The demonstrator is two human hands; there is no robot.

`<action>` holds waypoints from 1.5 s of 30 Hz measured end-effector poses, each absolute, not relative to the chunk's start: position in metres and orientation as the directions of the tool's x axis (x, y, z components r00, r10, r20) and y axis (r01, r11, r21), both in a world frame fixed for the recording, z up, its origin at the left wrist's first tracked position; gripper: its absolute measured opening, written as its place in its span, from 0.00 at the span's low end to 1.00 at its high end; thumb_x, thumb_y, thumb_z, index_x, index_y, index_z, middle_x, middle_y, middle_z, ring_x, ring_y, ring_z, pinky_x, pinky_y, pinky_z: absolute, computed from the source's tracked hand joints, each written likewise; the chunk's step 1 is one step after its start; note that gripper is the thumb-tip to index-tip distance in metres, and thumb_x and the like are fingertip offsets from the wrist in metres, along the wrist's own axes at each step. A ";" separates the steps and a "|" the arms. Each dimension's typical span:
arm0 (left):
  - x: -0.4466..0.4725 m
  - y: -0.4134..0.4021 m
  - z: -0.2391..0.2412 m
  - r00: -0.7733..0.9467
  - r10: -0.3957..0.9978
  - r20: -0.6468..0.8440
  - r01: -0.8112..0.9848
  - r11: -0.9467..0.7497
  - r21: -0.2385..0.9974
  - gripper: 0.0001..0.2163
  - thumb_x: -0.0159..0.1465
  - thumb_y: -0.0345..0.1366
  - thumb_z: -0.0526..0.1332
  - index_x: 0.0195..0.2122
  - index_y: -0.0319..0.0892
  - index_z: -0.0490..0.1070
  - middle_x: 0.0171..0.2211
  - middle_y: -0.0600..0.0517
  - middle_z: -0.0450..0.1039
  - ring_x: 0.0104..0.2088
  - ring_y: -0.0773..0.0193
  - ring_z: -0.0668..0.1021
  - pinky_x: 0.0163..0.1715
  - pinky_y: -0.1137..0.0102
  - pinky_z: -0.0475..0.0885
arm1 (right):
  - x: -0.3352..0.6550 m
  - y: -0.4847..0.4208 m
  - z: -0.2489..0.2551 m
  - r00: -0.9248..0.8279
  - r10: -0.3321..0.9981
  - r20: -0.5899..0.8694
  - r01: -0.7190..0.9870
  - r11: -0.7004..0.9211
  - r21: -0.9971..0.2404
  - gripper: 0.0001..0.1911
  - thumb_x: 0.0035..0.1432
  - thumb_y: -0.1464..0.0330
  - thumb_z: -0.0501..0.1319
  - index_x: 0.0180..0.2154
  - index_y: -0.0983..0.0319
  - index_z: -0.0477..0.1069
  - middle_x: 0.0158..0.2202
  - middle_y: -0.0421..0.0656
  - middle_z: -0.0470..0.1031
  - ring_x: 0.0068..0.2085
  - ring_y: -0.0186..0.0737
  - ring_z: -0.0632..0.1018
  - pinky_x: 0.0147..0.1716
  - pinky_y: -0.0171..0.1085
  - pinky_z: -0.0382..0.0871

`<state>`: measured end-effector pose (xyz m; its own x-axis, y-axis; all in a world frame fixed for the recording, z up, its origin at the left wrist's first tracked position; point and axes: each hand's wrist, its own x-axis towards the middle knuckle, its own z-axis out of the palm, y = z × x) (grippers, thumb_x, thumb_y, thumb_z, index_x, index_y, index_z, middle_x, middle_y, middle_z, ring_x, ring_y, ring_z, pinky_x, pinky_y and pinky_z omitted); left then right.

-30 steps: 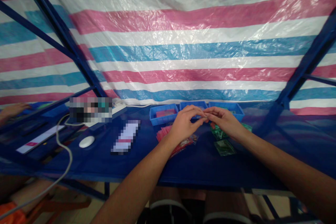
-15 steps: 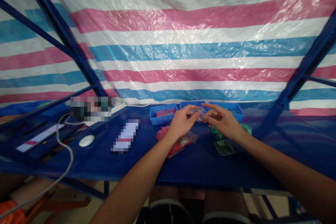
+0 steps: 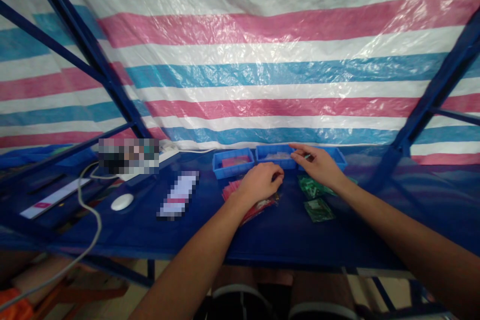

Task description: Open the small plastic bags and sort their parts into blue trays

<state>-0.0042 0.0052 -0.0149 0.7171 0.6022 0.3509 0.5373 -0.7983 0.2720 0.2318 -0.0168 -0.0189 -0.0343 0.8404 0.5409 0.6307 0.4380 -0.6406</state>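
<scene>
left hand (image 3: 260, 180) grip curled together on red packets (image 3: 250, 203) | right hand (image 3: 317, 164) grip pinching small green piece (image 3: 307, 156) just beside middle blue tray (image 3: 274, 150)

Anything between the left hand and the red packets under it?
Nothing visible. The left hand sits curled right over the red packets on the blue table; whether it touches them is unclear. The right hand is off at the blue trays.

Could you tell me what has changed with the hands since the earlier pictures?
The hands have parted. The left hand has dropped onto the red packets; the right hand has reached to the middle blue tray. The small clear piece once held between them is hard to make out. The green packets, mouse and cable stayed put.
</scene>
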 end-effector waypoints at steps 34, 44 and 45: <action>-0.004 -0.003 -0.007 0.592 0.673 0.444 0.626 -0.731 0.273 0.11 0.73 0.39 0.58 0.42 0.44 0.81 0.43 0.48 0.82 0.44 0.57 0.82 0.50 0.64 0.77 | 0.199 -0.126 -0.023 -0.230 0.965 0.123 0.973 0.231 0.003 0.36 0.73 0.50 0.54 0.71 0.65 0.63 0.62 0.63 0.76 0.62 0.68 0.78 0.55 0.57 0.77; -0.007 -0.004 0.006 0.481 0.595 0.644 0.439 -0.799 0.410 0.14 0.78 0.40 0.53 0.51 0.42 0.78 0.48 0.46 0.81 0.51 0.56 0.81 0.57 0.61 0.75 | 0.198 -0.040 0.019 -0.613 0.760 0.217 0.711 0.650 -0.266 0.17 0.73 0.56 0.58 0.52 0.56 0.80 0.49 0.48 0.86 0.47 0.53 0.85 0.47 0.44 0.73; -0.007 -0.005 0.006 0.493 0.596 0.634 0.435 -0.800 0.413 0.15 0.78 0.41 0.52 0.51 0.42 0.78 0.48 0.45 0.81 0.51 0.56 0.81 0.57 0.60 0.75 | 0.204 -0.035 0.017 -0.643 0.732 0.228 0.671 0.681 -0.294 0.18 0.75 0.56 0.56 0.50 0.56 0.81 0.47 0.48 0.86 0.46 0.53 0.85 0.47 0.44 0.73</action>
